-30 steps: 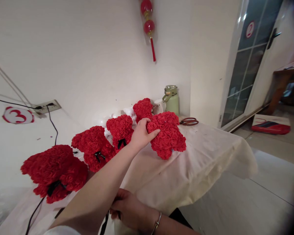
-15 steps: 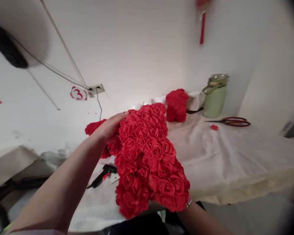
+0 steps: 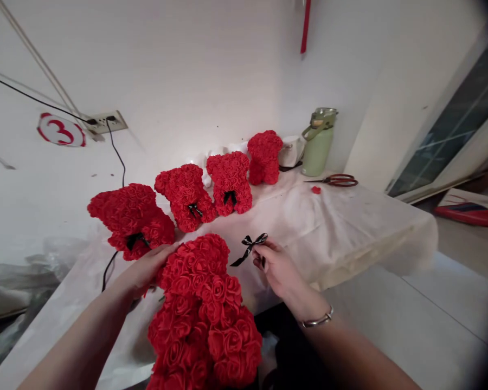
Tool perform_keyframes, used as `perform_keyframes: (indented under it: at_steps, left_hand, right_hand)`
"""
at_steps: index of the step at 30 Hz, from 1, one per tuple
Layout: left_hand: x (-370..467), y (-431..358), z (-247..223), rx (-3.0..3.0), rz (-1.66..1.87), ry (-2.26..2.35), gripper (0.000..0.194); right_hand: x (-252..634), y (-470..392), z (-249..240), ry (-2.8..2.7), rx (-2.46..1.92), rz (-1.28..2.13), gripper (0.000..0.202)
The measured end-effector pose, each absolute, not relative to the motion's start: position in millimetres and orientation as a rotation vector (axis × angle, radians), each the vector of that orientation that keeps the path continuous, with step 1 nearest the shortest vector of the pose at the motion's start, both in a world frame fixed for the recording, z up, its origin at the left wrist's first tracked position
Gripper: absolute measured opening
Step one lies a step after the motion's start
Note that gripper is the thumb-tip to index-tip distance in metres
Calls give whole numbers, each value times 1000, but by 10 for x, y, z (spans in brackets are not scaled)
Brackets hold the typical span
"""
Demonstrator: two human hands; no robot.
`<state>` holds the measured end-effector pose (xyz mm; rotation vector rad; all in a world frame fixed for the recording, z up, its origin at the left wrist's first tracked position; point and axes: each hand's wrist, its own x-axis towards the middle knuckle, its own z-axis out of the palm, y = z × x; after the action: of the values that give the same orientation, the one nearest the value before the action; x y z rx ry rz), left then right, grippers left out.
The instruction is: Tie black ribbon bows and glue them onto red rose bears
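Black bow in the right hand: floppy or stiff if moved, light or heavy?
The black bow is probably light: the right hand holds it in a pinch. Its tail may be springy, jutting out sideways, but such narrow ribbon likely bends easily if pushed.

A green flask (image 3: 318,149) stands on the surface (image 3: 370,233) near scissors (image 3: 328,181); a red tassel (image 3: 306,27) hangs above, and a wall socket (image 3: 116,120) sits beside a numbered sign (image 3: 61,130).

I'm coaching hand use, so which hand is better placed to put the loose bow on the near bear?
Probably the right hand: it holds the black bow beside the near bear, while the left hand appears busy steadying that bear.
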<state>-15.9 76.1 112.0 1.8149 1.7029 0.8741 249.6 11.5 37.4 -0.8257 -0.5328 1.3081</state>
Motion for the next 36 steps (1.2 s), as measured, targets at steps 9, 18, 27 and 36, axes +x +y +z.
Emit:
perform_keyframes:
  at_steps: [9,18,27,36]
  left_hand:
    - [-44,476,1224,1980,994,1625,48]
    - [151,-520,1366,2305,1106,950,45]
    - [372,-604,1466,2410,1104,915,8]
    - [-109,-955,1463,2154,1141,1274,9]
  right_hand:
    - [2343,-568,989,-788,-828,1374,12]
    - [2120,-699,1040,-909,-820,1444,11]
    - [2108,-791,1046,-1297,-963,1327,8]
    - [2118,-915,793,-1642,-1079,1103,9]
